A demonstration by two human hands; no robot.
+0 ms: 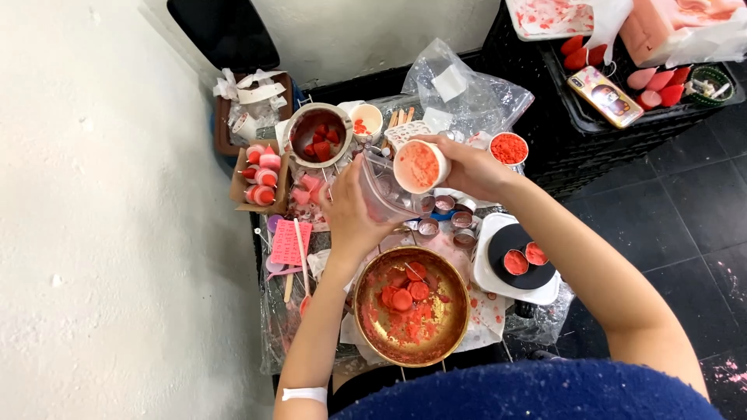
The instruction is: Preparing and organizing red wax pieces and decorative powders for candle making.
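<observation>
— Holding firm, the right hand (467,167) is wrapping its grip around a small white round cup caked inside with orange-red paste (420,166), tipping its mouth toward the camera.

— And the left hand (352,214)?

— Its grip is closing on a clear plastic measuring jug (383,190), just beside the cup and above the wide golden metal bowl (411,305).

— How far along is the work looking?

— Partway, I am judging. Orange-red discs and crumbs are already lying in the golden bowl, two small round tins of red stuff (525,257) are sitting on the black-topped white hotplate (517,268), and finished pink and red moulded pieces are standing in a brown cardboard tray (261,177) at the far left of the cluttered surface (498,311).

— What is remaining?

— Several small empty metal tins (445,215) are waiting between hands and hotplate. Whether the jug is holding anything, I cannot tell; glare is hiding it.
</observation>
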